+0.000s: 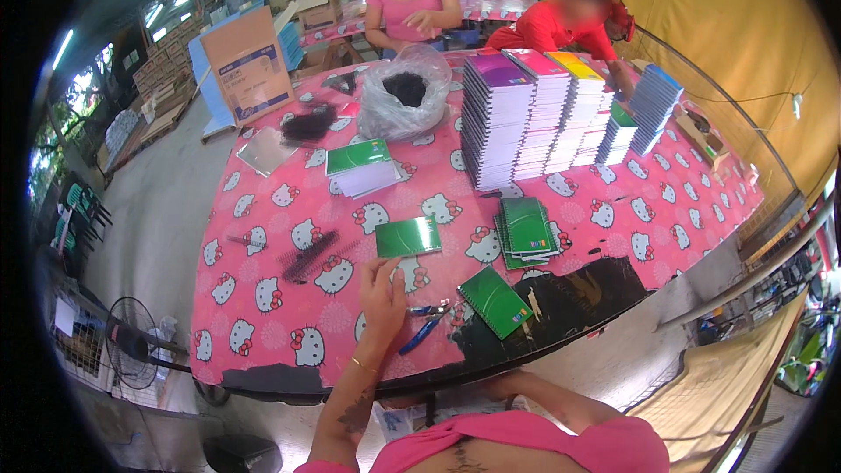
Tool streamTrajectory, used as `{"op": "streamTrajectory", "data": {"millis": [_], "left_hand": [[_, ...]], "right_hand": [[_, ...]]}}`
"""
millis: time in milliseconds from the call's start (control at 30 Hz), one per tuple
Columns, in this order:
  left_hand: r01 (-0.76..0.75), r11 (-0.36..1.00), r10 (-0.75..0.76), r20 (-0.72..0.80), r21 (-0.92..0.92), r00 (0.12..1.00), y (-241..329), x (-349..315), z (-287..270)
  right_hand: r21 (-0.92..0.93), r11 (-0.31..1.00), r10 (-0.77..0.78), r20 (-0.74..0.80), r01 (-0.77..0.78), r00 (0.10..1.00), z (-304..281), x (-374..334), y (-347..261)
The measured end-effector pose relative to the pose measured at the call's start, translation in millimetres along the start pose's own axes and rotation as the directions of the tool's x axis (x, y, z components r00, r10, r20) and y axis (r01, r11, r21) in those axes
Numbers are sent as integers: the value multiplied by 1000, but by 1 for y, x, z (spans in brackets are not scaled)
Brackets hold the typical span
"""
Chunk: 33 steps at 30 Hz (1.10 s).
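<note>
My left hand (383,293) reaches over the table, its bent fingers at the near left corner of a green notebook (408,237) that shows no coil along its visible edges. Just right of my left wrist lie blue-handled pliers (425,333). My right hand (503,384) is low by the table's near edge, largely hidden, and its fingers do not show. A green spiral notebook (496,301) lies at an angle close to that edge. Behind it sits a small stack of green spiral notebooks (526,229). Loose black wire coils (308,256) lie to the left.
Beyond are a stack of green-covered paper blocks (361,165), a clear plastic bag (394,114) with black contents and a dark coil pile (308,125). Tall notebook stacks (495,127) stand at the back right. Two people work across the pink patterned table (263,298).
</note>
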<state>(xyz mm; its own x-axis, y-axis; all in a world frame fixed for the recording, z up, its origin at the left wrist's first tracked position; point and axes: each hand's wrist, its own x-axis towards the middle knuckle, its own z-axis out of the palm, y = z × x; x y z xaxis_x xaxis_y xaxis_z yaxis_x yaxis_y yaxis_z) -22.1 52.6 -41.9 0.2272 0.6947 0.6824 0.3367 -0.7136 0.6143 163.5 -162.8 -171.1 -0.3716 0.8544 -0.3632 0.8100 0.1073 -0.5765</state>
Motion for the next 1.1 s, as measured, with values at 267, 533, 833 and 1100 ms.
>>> {"op": "streamTrajectory", "data": {"millis": [267,533,833,1100], "left_hand": [[109,994,-109,-2,32,994,-7,-1,-7],[105,994,-105,-2,12,994,-11,-2,0],[100,994,-101,12,44,995,-17,-3,0],[80,995,-81,23,57,996,-16,-4,-2]], "right_hand": [[9,997,83,-95,-83,992,-5,70,4],[40,994,105,-121,-100,987,-3,76,5],[107,991,98,-116,-85,988,8,58,8],[178,972,172,-109,-151,979,39,-10,26]]}}
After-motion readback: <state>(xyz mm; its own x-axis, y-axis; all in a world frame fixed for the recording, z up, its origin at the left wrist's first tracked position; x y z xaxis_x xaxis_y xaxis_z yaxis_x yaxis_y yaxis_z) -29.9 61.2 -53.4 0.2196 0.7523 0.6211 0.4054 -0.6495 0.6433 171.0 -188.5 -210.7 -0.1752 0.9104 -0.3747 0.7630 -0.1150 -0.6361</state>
